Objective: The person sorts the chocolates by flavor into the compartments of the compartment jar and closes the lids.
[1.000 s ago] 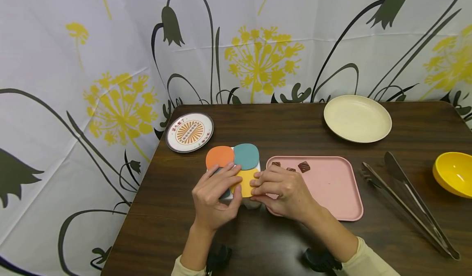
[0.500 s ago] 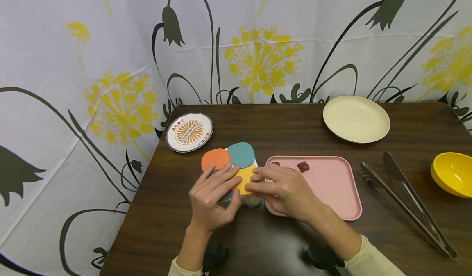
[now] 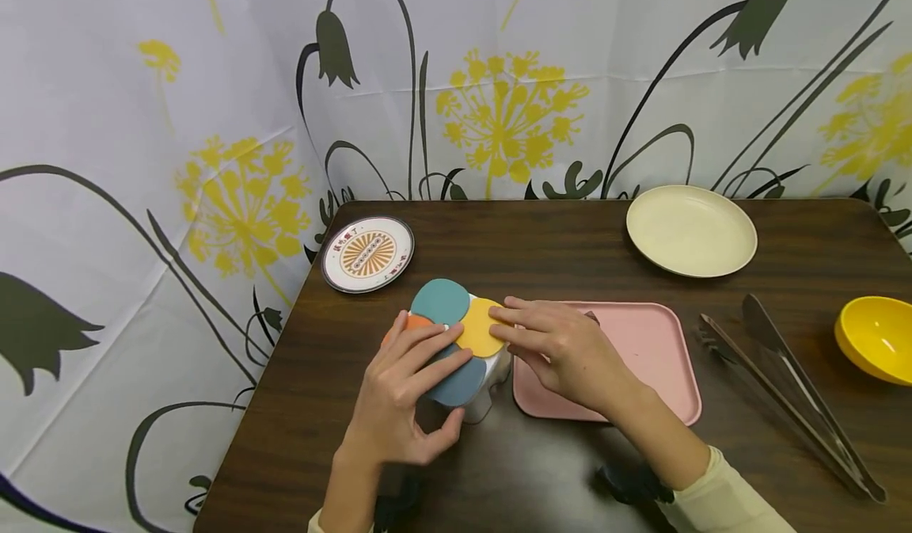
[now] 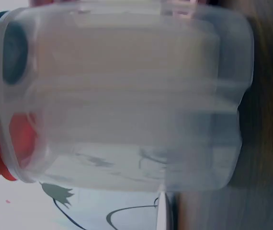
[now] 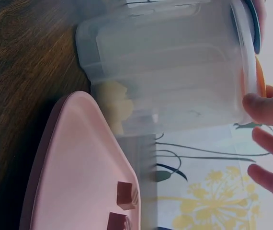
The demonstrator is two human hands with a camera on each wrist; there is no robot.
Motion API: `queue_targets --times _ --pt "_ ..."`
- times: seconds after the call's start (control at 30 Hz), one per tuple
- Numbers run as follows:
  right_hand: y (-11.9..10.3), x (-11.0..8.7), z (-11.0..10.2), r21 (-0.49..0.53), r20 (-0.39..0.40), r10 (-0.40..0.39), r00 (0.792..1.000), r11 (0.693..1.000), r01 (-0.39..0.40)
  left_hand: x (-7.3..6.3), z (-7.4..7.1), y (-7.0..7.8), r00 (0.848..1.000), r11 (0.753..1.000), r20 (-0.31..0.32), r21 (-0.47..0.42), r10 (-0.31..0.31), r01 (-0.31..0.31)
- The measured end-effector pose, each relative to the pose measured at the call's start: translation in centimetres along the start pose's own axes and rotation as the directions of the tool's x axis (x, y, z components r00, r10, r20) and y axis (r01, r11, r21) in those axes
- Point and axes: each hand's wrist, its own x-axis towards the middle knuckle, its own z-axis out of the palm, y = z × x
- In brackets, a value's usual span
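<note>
A translucent plastic storage container (image 4: 127, 100) stands between both hands, its white top fitted with rounded flaps: teal (image 3: 440, 302), yellow (image 3: 480, 329), blue (image 3: 459, 380) and orange. The left hand (image 3: 402, 390) lies over the top with fingers spread across the orange, blue and yellow flaps; its thumb is apart from the wall. Fingertips of the right hand (image 3: 566, 351) touch the yellow flap. In the right wrist view one digit meets the rim while two others stand off it. Pale yellow pieces (image 5: 115, 105) show low through the wall.
Right of the container lies a pink tray (image 3: 648, 359) with brown chocolate-like cubes (image 5: 124, 194), partly hidden by the right hand. Farther right are tongs (image 3: 798, 406) and a yellow bowl (image 3: 876, 339). A cream plate (image 3: 691, 230) and a patterned plate (image 3: 367, 254) lie behind.
The container has turned counterclockwise seen from above: teal swung to the back left, yellow to the right, blue to the front. The left hand moved slightly toward the person.
</note>
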Motion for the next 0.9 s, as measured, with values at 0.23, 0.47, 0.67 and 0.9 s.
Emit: queue_targets --times 0.23,0.47,0.67,0.9 --pt "-0.5 -0.2 -0.7 -0.017 0.137 -0.001 0.991 1.0 0.003 0.0 0.1 -0.1 1.0 1.0 -0.01 -0.02 0.008 -0.008" --pt "-1.5 0.0 -1.2 0.069 0.188 -0.095 0.978 0.994 0.083 0.4 0.5 0.0 0.999 1.0 -0.037 -0.02 0.011 -0.011" --pt "-1.6 -0.2 -1.4 0.083 0.181 -0.132 0.975 0.989 0.119 0.4 1.0 0.2 0.999 0.999 -0.032 -0.035 -0.01 0.009" --pt "-1.7 -0.5 -1.5 0.105 0.215 -0.138 0.967 0.988 0.117 0.3 1.1 0.3 1.0 0.999 -0.003 0.034 -0.008 0.008"
